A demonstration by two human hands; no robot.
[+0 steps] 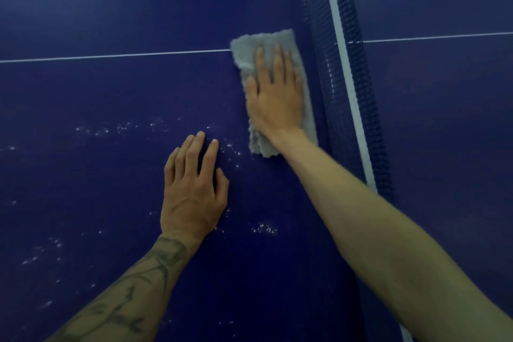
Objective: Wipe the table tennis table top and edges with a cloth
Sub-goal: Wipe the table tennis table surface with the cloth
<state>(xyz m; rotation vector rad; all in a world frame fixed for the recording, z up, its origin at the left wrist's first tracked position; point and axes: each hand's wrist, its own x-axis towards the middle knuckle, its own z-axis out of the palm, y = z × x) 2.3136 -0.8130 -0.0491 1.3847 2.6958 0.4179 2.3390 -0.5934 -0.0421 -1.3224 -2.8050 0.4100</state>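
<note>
Head view. Clerk: Item and location?

Me: One folded grey terry cloth (266, 39), flat on the dark blue table tennis table top (111, 105), just beside the dark mesh net (347, 78). My right hand (273, 97) presses it, fingers straight and close together. My left hand (193, 189) rests flat on bare table nearby, fingers slightly spread, holding nothing.

Clerk: Orientation?

Me: Long axis runs away from me, roughly along the net. The far short end covers the thin white centre line (111, 55).

Clerk: Step, and next?

Me: Top-wiping, by my reckoning, at the net side. White specks (125, 128) lie left of the cloth, so the next stroke wants a leftward sweep under even pressure. No table edges are in view.
</note>
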